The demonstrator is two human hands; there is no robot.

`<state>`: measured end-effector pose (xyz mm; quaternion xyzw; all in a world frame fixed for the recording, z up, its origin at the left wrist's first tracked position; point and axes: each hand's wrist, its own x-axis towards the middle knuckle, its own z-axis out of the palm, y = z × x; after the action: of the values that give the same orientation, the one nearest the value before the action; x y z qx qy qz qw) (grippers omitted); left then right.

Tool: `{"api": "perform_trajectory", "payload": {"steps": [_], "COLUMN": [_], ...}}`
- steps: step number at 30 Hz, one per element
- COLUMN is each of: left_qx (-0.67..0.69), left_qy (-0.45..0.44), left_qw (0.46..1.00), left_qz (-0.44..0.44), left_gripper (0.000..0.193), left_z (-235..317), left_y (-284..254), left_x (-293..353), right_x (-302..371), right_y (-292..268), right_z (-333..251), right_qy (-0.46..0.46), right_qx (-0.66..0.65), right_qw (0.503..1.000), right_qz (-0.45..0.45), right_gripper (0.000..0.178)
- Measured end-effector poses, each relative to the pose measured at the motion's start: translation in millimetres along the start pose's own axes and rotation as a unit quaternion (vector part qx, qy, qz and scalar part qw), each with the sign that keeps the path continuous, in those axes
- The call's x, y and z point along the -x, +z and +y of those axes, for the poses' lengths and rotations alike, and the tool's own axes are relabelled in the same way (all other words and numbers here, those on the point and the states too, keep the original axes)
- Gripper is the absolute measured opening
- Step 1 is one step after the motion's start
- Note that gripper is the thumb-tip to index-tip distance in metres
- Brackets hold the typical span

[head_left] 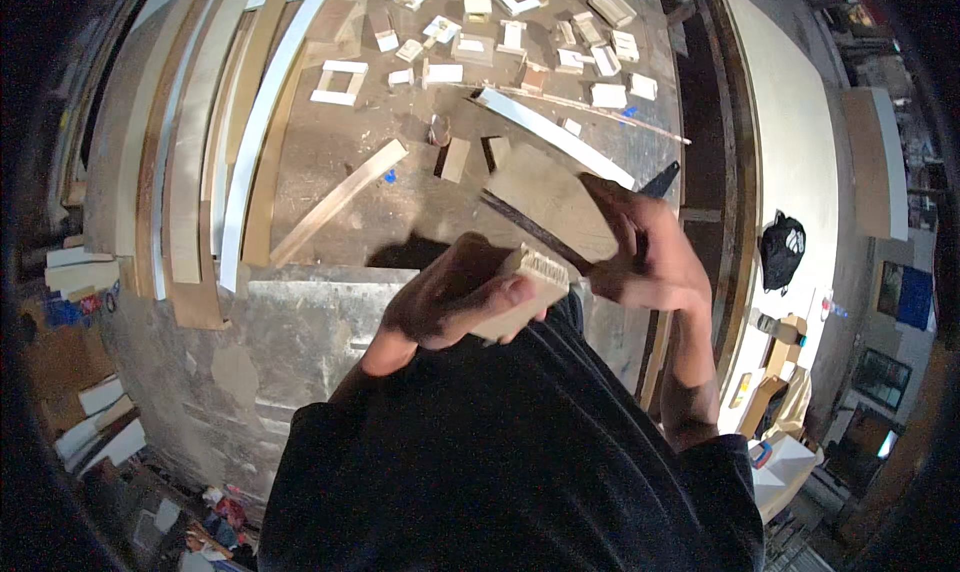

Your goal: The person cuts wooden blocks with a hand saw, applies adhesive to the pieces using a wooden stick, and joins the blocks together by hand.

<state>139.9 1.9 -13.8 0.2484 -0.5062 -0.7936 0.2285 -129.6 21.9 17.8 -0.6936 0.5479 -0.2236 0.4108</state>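
Observation:
My left hand (450,290) is wrapped round a small pale wood block (535,284), its rough end facing up, close in front of my body. Just right of it, my right hand (655,247) grips a broad tan wooden piece (555,194) with a dark strip along its lower edge. That piece is held above the workbench, beside the block; I cannot tell whether the two touch. Beyond it on the bench lie a short wood offcut (454,160) and a roll of tape (438,130). The fingertips of my right hand are partly hidden and blurred.
Several small wooden frames and blocks (470,47) cover the far bench (330,162). A loose wood strip (340,200) and a long white strip (555,137) lie nearer. Long boards (205,152) are stacked at left. At right, a pale board (790,102) carries a black bag (783,250).

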Motion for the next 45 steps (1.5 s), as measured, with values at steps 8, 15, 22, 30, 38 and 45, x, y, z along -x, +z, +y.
{"api": "perform_trajectory", "payload": {"steps": [8, 15, 22, 30, 38, 45], "left_qx": [0.026, 0.087, 0.139, 0.171, 0.147, -0.198], "left_qy": [0.015, -0.034, -0.034, -0.046, -0.02, 0.195], "left_qw": [0.998, 0.994, 0.985, 0.984, 0.989, 0.958], "left_qz": [-0.057, -0.061, -0.098, -0.032, -0.01, 0.076], "left_gripper": [0.062, 0.049, 0.047, 0.056, 0.041, 0.029], "left_z": [5, -2, -15, -16, -15, -8], "left_y": [-10, -3, -1, -31, -35, -63], "left_x": [5, 0, 1, 13, 16, 42], "right_x": [18, 3, -7, 22, -3, 0], "right_y": [16, 23, 30, 42, 43, 14], "right_z": [7, -28, -29, 38, -21, -41], "right_qy": [0.041, 0.043, 0.016, 0.199, 0.087, 0.069], "right_qx": [-0.267, -0.238, -0.287, -0.262, -0.332, -0.141], "right_qw": [0.962, 0.97, 0.957, 0.944, 0.939, 0.987], "right_qz": [0.049, 0.009, -0.045, -0.019, 0.023, -0.028], "right_gripper": [0.105, 0.111, 0.1, 0.086, 0.112, 0.093]}}
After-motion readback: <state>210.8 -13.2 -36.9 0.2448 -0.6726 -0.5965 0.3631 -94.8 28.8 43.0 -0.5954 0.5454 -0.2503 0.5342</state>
